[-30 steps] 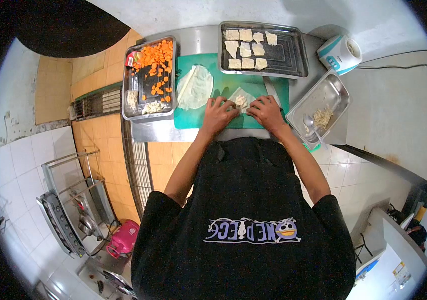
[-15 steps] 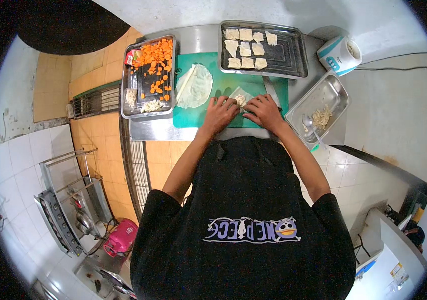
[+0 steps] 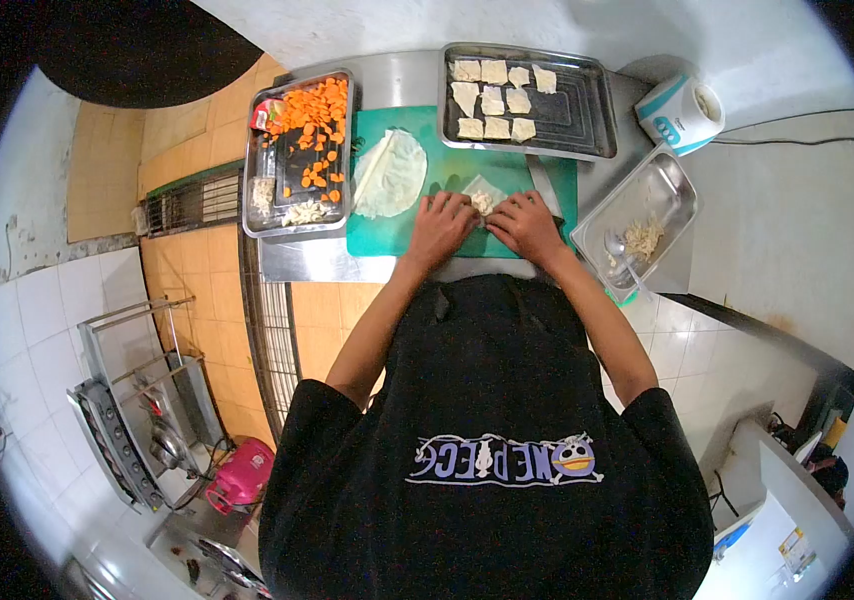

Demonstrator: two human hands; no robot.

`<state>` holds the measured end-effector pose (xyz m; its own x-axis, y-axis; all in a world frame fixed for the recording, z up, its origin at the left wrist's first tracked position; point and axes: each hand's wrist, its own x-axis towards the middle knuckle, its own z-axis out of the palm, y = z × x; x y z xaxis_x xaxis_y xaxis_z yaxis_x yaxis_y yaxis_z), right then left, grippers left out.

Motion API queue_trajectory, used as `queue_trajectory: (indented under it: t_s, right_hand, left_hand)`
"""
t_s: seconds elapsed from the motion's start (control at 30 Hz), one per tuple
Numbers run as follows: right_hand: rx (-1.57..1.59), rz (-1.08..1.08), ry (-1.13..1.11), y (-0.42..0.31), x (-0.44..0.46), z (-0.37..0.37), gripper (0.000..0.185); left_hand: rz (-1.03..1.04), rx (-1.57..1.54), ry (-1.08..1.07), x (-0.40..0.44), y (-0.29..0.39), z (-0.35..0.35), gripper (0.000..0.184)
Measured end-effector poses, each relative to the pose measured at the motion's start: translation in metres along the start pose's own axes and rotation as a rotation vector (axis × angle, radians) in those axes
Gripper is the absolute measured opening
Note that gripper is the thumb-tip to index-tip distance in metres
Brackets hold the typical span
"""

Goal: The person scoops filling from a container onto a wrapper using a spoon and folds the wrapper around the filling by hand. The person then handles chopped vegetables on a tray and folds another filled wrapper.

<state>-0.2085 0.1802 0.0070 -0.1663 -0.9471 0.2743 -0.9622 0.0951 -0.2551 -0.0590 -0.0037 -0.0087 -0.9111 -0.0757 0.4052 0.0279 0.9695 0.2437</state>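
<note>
On the green cutting board (image 3: 397,236), both hands are at a small pale dough wrapper (image 3: 488,186) with a mound of pale chopped filling (image 3: 482,202) on it. My left hand (image 3: 440,222), its fingers curled, grips the wrapper's left near edge. Opposite it, my right hand (image 3: 527,222) has its fingers bent and pressed on the right near edge. The fingertips are partly hidden. Left of my hands lies a stack of round thin wrappers (image 3: 402,175), one side folded over. Behind my right hand a knife (image 3: 542,180) rests on the board.
A dark tray (image 3: 577,110) with several folded dough pieces (image 3: 493,100) stands at the back. At left, another tray (image 3: 250,190) holds sliced carrots (image 3: 317,105). A metal pan (image 3: 682,185) at right contains chopped filling and a spoon (image 3: 627,262), near a tissue pack (image 3: 682,115).
Both hands stay at the wrapper, with only slight finger movement at its near edge. The whole view has shifted very slightly; the trays and pan stay in place.
</note>
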Motion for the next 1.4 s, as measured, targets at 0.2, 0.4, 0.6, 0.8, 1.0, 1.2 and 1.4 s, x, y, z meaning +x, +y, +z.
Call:
queue_trajectory:
  t_s: [0.2,0.4,0.6,0.8,1.0,1.2,1.4]
  right_hand:
    - [0.009,-0.005,0.003,0.000,0.000,0.000,0.016]
    - [0.081,0.048,0.038,-0.002,-0.002,-0.002,0.016]
    - [0.127,0.080,0.035,-0.002,-0.005,-0.007,0.016]
    - [0.115,0.078,0.067,-0.003,-0.005,-0.009,0.015]
    - [0.014,0.344,0.082,-0.016,-0.017,-0.032,0.029]
    - [-0.092,0.522,-0.054,-0.027,-0.044,-0.043,0.045]
    - [-0.022,0.240,0.030,-0.030,-0.022,-0.024,0.040]
  left_hand:
    - [-0.001,-0.024,-0.010,-0.004,0.000,-0.003,0.025]
    - [0.023,-0.093,0.001,-0.006,-0.001,-0.007,0.015]
    - [0.137,0.014,0.020,-0.006,-0.007,0.000,0.013]
    - [0.125,0.011,0.031,-0.004,-0.006,0.001,0.016]
    - [0.062,-0.023,0.021,-0.004,-0.008,-0.001,0.020]
    - [0.051,-0.061,-0.004,-0.002,-0.002,0.001,0.021]
    - [0.053,-0.069,0.014,-0.002,-0.002,0.004,0.021]
